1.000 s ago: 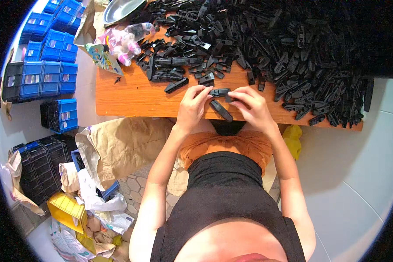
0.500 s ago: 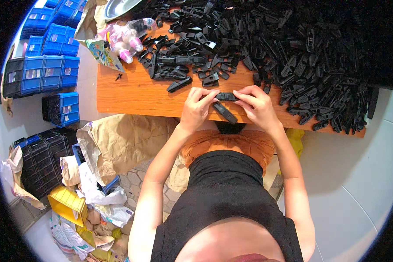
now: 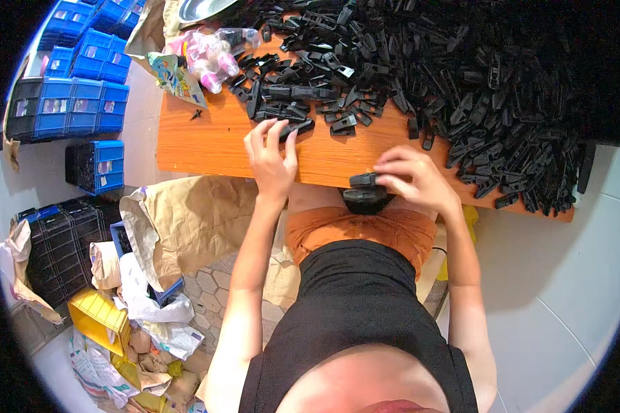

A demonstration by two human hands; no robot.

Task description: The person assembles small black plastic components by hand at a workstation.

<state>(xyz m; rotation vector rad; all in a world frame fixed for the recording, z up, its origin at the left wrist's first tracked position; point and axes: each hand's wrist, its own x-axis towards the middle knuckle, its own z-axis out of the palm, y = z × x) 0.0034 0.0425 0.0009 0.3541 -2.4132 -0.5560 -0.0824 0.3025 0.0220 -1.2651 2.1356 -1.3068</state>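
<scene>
My right hand (image 3: pixel 413 177), slightly blurred, pinches the end of a small black plastic clip-like part (image 3: pixel 362 180) just off the table's front edge. Beneath that part, more black parts (image 3: pixel 365 199) lie bunched in my lap. Over the table's front, my left hand (image 3: pixel 271 157) has its fingers spread and curves toward a long black plastic part (image 3: pixel 300 128) near the pile. Whether its fingertips touch that part is hard to tell. A large heap of similar black parts (image 3: pixel 475 96) covers the back and right of the wooden table (image 3: pixel 213 148).
A pink-and-white plastic bag (image 3: pixel 207 58) and a metal bowl (image 3: pixel 203 8) sit at the table's back left. Blue crates (image 3: pixel 76 107) are stacked on the left. Brown paper (image 3: pixel 186 220), a yellow bin (image 3: pixel 100 320) and bags lie below them.
My hands have parted from holding a black part between them. The left has gone left toward the pile; the right has lowered toward my lap with the part.
</scene>
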